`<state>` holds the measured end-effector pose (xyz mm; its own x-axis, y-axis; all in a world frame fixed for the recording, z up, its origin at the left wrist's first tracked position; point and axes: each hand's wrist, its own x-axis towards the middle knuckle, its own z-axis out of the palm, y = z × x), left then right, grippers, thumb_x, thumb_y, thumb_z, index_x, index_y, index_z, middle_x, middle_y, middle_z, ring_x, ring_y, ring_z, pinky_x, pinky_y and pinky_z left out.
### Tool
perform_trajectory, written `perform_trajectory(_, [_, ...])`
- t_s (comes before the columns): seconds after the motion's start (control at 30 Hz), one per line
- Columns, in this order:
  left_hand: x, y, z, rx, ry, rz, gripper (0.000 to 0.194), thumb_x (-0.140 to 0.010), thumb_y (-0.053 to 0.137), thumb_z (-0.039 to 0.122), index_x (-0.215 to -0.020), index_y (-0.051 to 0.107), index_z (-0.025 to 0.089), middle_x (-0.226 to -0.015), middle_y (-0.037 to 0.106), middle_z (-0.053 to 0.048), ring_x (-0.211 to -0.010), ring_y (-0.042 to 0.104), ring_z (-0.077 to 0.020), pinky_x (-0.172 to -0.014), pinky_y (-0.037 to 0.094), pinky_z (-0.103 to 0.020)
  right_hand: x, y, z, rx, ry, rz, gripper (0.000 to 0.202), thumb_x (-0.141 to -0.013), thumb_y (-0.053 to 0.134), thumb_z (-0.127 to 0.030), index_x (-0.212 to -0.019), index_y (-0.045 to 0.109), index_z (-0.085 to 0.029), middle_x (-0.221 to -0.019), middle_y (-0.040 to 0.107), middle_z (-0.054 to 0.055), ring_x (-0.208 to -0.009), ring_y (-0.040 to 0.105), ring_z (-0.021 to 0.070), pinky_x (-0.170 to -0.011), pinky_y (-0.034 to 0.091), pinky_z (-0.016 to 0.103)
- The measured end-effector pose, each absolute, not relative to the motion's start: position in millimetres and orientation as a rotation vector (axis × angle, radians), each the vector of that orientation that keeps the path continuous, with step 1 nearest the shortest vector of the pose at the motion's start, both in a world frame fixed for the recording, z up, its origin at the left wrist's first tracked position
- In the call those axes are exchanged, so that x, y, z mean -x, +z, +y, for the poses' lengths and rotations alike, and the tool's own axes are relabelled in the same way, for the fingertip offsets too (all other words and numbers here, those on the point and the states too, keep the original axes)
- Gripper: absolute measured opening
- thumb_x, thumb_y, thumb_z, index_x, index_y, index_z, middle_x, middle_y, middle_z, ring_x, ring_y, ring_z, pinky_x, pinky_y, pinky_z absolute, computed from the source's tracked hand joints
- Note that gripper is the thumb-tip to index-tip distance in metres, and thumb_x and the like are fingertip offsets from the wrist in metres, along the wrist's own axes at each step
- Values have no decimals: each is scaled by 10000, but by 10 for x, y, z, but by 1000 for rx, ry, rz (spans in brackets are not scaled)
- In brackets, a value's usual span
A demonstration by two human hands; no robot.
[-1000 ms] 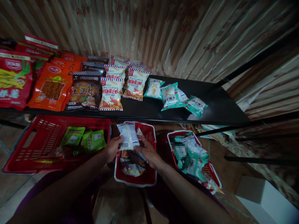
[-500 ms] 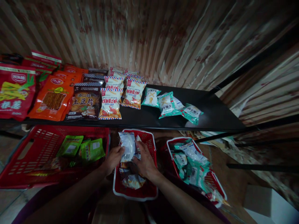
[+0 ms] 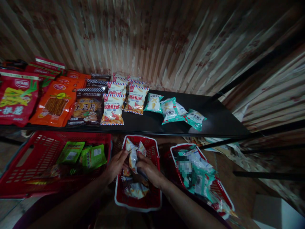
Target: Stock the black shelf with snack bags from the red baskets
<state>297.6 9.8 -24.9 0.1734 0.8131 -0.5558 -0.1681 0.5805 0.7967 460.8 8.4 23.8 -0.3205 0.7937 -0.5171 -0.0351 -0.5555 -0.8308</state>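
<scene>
A white and orange snack bag point(image 3: 132, 157) is held tilted, edge toward me, over the middle red basket point(image 3: 154, 200). My left hand point(image 3: 118, 164) is closed on its left side, thumb on top. Against the bag's right side, my right hand point(image 3: 148, 168) is closed too; its fingertips are partly hidden. Another snack bag point(image 3: 142, 149) stands behind in the basket, and more crumpled snack bags point(image 3: 137, 190) lie below my hands. On the shelf ahead, matching white snack bags point(image 3: 111, 109) with red print stand in two short rows.
The black shelf point(image 3: 221, 122) carries teal snack bags point(image 3: 169, 109), brown potato-chip bags point(image 3: 87, 108), orange packets point(image 3: 56, 103) and red packets point(image 3: 17, 98). A left basket point(image 3: 19, 168) holds green packets point(image 3: 94, 156). Teal bags fill the right basket point(image 3: 173, 149). Black metal bars point(image 3: 269, 176) cross at right.
My hands have turned the snack bag from its flat, printed back to a narrow edge-on tilt. My right fingers have curled in. The view has shifted slightly, so the shelf appears lower.
</scene>
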Motion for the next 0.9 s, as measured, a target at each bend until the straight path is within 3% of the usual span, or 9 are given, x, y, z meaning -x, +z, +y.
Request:
perform_trajectory(0.13, [-2996,-267,128,-897,718,1293,445,-754,482,600,-852,558,173,-587,594,19,-569,602,-160,-579,473,-271,-4597,314,88,1351,2021,-775,488,-688,644,-464,-1092,586,-196,-1089,637,68,-1020,572,228,-929,385,380])
perform_trajectory(0.27, [-3001,-349,114,-1043,695,1270,318,-748,531,500,-742,511,183,-621,575,31,-557,561,-125,-558,453,-246,-4617,350,83,1323,2089,-845,482,-688,642,-530,-1040,593,-205,-1014,659,54,-988,580,222,-921,380,382])
perform_trajectory(0.5, [-2986,-358,93,-1111,770,1231,227,-739,556,395,-696,532,174,-608,533,38,-580,505,-105,-557,408,-220,-4640,298,114,1441,2138,-691,298,-530,614,-204,-826,599,-174,-761,661,5,-792,600,181,-803,427,326])
perform_trajectory(0.63, [-2980,-410,101,-1117,795,1249,200,-729,577,368,-736,563,169,-647,570,25,-586,520,-104,-564,420,-221,-4604,323,122,1459,2108,-589,323,-464,527,-131,-782,575,-166,-699,651,1,-721,605,181,-708,457,308])
perform_trajectory(0.9, [-2930,-419,129,-999,777,1428,257,-693,596,421,-735,531,176,-625,568,30,-544,560,-116,-532,448,-241,-4621,288,125,1552,2074,-515,366,-422,475,-89,-771,522,-190,-604,601,-36,-672,607,191,-665,485,336])
